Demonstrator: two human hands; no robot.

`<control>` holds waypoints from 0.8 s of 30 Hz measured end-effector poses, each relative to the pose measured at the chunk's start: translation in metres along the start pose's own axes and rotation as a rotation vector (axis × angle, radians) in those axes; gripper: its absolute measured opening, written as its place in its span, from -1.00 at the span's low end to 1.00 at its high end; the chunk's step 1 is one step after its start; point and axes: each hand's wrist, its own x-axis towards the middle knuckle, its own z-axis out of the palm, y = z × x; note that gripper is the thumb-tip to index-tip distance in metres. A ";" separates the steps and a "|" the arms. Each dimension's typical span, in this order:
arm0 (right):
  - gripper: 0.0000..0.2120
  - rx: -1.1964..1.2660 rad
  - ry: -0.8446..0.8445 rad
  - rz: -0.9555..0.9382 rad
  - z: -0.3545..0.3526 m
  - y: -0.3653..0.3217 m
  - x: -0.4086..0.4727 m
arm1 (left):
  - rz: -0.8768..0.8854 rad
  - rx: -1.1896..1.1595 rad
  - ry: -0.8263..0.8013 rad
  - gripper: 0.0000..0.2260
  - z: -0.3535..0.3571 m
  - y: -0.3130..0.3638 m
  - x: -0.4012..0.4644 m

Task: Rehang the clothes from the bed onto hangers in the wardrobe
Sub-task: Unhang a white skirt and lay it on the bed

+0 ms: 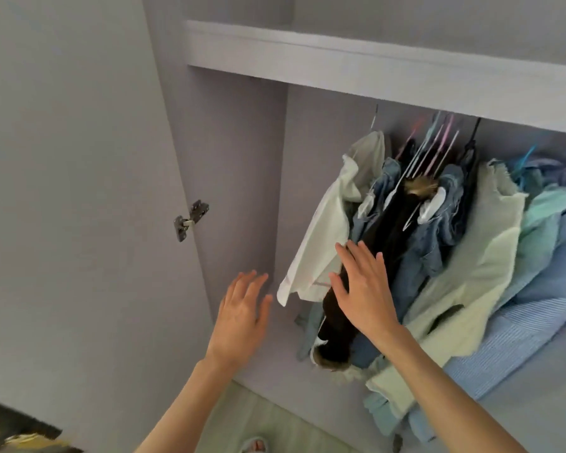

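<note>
Head view into an open wardrobe (242, 178) with pale lilac walls; one shelf (373, 70) spans the top, and the clothes hang beneath it from hangers (435, 148), whose thin hooks and arms show in pink, blue, white and black, too crowded and blurred to count exactly. Two hands are raised before the wardrobe. The left hand (242, 317) is held in the air in front of the inner side wall, fingers straight and slightly spread, holding nothing and touching nothing. The right hand (363, 289) lies flat, fingers straight and spread, its palm against the front of one dark brown garment (386, 230) with a tuft of tan fur at its top and another at its lower end; it grips nothing. Just to the left of that garment hangs one white shirt (321, 237), its lower edge tilted out toward the left hand. To the right hang denim pieces (438, 237), at least two, then one pale green garment (464, 289), one mint green garment (543, 217) and one blue striped shirt (517, 341), all pressed close together. One metal hinge (190, 220) sits where the door (72, 191) meets the wardrobe's side. At the bottom edge one slipper (254, 445) shows on the pale floor (275, 416), and one dark patterned cloth (17, 429) fills the lower left corner
</note>
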 end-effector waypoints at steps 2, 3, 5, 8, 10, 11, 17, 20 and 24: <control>-0.56 -0.055 0.055 0.001 0.001 0.010 0.027 | 0.013 -0.018 -0.036 -0.44 0.009 0.001 0.034; -0.57 -0.081 0.082 0.001 0.001 0.015 0.040 | 0.031 -0.030 -0.054 -0.43 0.012 0.002 0.053; -0.54 -0.122 0.119 0.004 -0.001 0.023 0.069 | 0.086 -0.051 -0.081 -0.40 0.016 0.007 0.090; -0.54 -0.219 0.155 0.003 -0.005 0.038 0.113 | 0.169 -0.097 -0.097 -0.45 0.017 0.023 0.145; -0.58 -0.299 0.161 0.010 -0.006 0.050 0.140 | 0.229 -0.145 -0.099 -0.59 0.018 0.037 0.178; -0.61 -0.336 0.153 0.016 -0.005 0.056 0.152 | 0.254 -0.169 -0.096 -0.62 0.020 0.043 0.193; -0.51 -0.471 0.096 0.118 0.005 0.077 0.171 | 0.282 -0.233 -0.119 -0.57 0.041 0.084 0.258; -0.49 -0.506 0.086 0.082 0.007 0.082 0.161 | 0.310 -0.221 -0.137 -0.55 0.054 0.095 0.277; -0.47 -0.525 0.072 0.072 0.005 0.091 0.156 | 0.224 -0.232 -0.127 -0.61 0.069 0.102 0.288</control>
